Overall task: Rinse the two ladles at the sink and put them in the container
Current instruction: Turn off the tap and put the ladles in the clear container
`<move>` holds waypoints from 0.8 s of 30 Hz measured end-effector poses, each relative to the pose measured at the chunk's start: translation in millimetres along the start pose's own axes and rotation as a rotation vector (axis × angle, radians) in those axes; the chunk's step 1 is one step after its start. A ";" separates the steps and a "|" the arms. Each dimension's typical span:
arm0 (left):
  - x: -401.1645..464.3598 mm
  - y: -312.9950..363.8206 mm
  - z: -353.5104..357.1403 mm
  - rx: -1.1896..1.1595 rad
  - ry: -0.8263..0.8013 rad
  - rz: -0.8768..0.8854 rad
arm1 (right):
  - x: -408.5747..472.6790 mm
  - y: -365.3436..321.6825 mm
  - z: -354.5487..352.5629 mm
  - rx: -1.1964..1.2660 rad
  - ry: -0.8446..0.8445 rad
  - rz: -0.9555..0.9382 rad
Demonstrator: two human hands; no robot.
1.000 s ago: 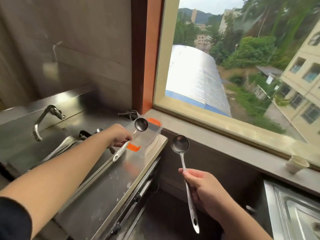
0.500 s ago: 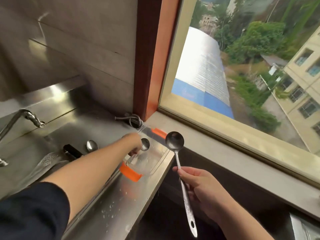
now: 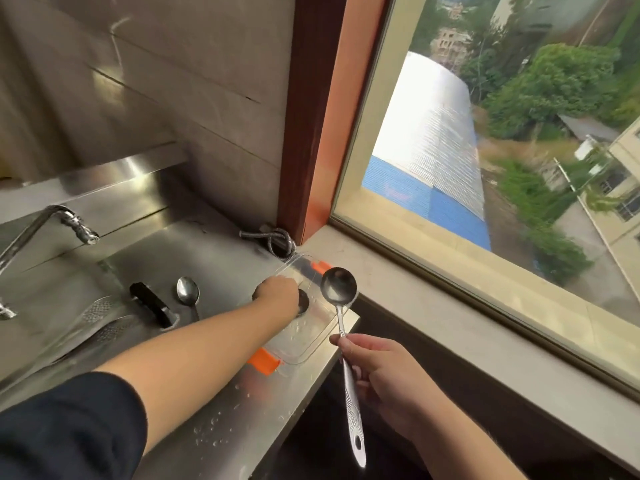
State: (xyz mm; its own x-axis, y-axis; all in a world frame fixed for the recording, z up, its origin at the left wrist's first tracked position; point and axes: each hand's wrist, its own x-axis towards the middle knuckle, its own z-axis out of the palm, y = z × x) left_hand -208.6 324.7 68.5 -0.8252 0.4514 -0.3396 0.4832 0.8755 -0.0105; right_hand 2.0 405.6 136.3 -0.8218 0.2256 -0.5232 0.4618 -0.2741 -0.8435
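A clear plastic container (image 3: 313, 344) with orange clips sits at the right end of the steel counter. My left hand (image 3: 277, 296) reaches down into it, closed on a small steel ladle (image 3: 303, 302) whose bowl shows just past my fingers inside the container. My right hand (image 3: 377, 379) holds a larger steel ladle (image 3: 338, 289) by its handle, upright, its bowl hovering over the container's right rim.
The sink basin (image 3: 62, 292) lies to the left with a faucet (image 3: 69, 221), a spoon (image 3: 188, 292), a black-handled utensil (image 3: 152, 304) and perforated skimmers (image 3: 100, 323). A coiled metal hose (image 3: 277, 239) lies behind the container. A window ledge (image 3: 450, 317) runs on the right.
My left hand has lowered the small ladle from above the container down into it. My right hand has brought the larger ladle closer to the container's right rim.
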 end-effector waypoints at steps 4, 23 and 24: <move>-6.0 -1.3 7.8 0.014 0.061 0.013 | 15.4 -1.5 -4.1 0.051 -0.065 0.041; -140.6 -36.0 -30.4 -1.306 -0.025 -0.162 | 42.2 -36.7 -9.2 0.120 -0.208 0.143; -157.1 -38.3 -28.9 -1.395 -0.128 -0.157 | 43.1 -37.4 -5.4 0.123 -0.219 0.145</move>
State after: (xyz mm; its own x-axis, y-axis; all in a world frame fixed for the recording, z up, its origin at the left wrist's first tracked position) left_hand -106.0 225.2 149.4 -0.7743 0.3818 -0.5047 -0.3552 0.3978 0.8459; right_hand -48.8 430.6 144.7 -0.8088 -0.0275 -0.5874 0.5466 -0.4035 -0.7337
